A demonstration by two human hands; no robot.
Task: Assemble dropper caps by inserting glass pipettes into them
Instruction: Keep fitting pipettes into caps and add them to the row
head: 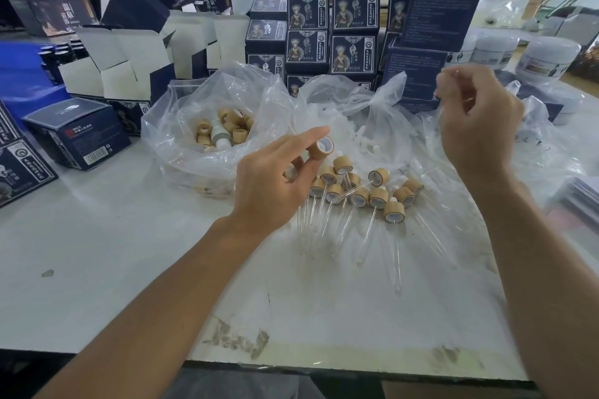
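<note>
I see left hand [275,185] pinching a dropper cap [321,146] mid-counter [129,269]; right hand [476,126] raised, fingers curled, apparently pinching a glass pipette [462,82], blurred.

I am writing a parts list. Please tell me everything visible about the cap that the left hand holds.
The short round wood-coloured dropper cap looks like bamboo, with a pale white lining inside its open end, which faces the camera. No pipette is in it. The left hand pinches it between fingers, raised above the pile of finished droppers on the white table, in front of clear plastic bags.
</note>
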